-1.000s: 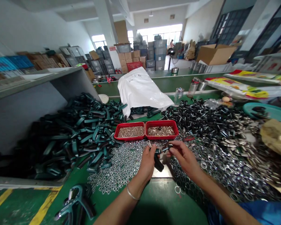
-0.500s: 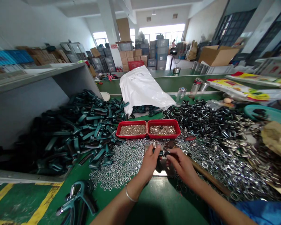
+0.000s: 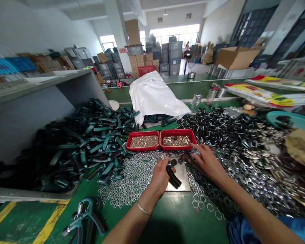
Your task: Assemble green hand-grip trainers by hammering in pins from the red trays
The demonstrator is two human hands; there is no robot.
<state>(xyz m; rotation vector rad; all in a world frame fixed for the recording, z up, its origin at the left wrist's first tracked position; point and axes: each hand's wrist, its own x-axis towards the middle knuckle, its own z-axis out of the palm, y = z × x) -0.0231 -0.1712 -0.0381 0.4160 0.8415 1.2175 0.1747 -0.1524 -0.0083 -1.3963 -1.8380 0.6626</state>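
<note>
Table (image 3: 183, 217): green, strewn with rings (image 3: 132, 173)
Behind: stacked boxes (image 3: 140, 61)
Left hand (image 3: 159, 174): gripping black-handled tool (image 3: 174, 180)
Right hand (image 3: 208, 163): unclenched, at red tray's (image 3: 178, 147) corner

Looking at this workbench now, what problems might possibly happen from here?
1. The right hand is very near the right red tray; a bump might spill its small metal parts.
2. Only the left hand appears to hold the black-handled piece, so it may slip.
3. Loose rings near the metal plate could stray onto it.
</note>
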